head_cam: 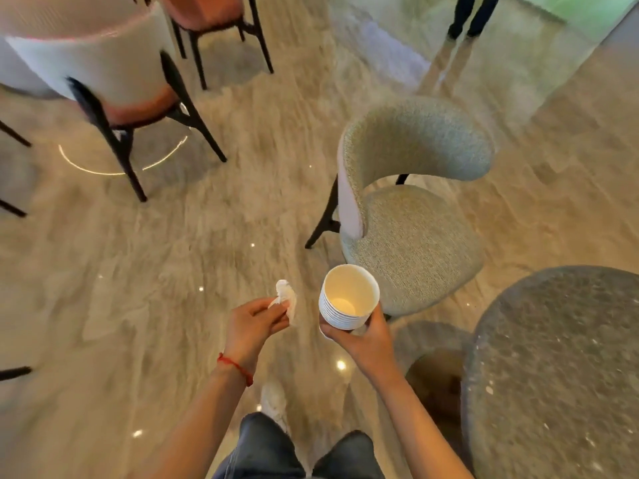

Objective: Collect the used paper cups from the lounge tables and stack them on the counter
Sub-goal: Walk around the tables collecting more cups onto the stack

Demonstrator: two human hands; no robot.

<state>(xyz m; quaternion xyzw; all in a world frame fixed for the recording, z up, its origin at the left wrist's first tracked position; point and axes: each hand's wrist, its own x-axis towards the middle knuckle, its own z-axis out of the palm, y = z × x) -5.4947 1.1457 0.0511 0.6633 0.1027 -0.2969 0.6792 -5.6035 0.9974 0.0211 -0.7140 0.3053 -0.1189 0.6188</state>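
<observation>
A stack of several nested white paper cups (347,299) is upright in front of me, its top cup open and empty with a pale yellowish inside. My right hand (363,337) grips the stack from below and behind, fingers curled round its base. To the left, my left hand (256,323) pinches a crumpled white tissue (286,299) between thumb and fingers. A red thread band circles the left wrist. Both hands are held above the polished floor, about waist height.
A green upholstered chair (411,209) stands just beyond the cups. A round grey stone table (560,368) is at the right. White-and-orange chairs with black legs (114,84) stand at the far left. Another person's legs (473,15) show at the top. Glossy marble floor lies between.
</observation>
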